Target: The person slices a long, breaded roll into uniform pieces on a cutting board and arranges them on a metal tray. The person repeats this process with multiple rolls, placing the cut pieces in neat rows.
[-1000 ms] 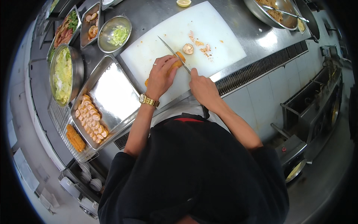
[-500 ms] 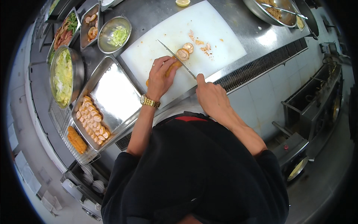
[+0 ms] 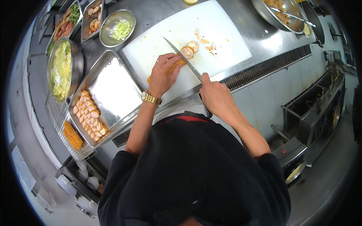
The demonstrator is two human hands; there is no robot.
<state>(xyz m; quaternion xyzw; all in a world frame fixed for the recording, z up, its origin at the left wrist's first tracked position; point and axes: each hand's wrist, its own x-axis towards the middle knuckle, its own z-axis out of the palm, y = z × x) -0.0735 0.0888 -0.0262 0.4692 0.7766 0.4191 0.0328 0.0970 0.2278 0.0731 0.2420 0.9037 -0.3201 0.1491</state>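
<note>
A breaded fried roll lies on the white cutting board, its middle covered by my left hand. The fingers of that hand curl over it and hold it down. My right hand is closed round the handle of a long kitchen knife. The blade runs up and to the left across the roll's right end. Just beyond the blade sit two round cut slices with pale filling and a browned crust. Crumbs and shreds of the roll are scattered farther right on the board.
Left of the board stands a steel tray with rows of cut slices. Another whole fried roll rests on a wire rack. Bowls of shredded cabbage and chopped greens are behind; a mixing bowl stands far right.
The blade has drawn slightly away from the two slices, with its side showing more. Both hands stay in nearly the same place, and the whole view has shifted a little.
</note>
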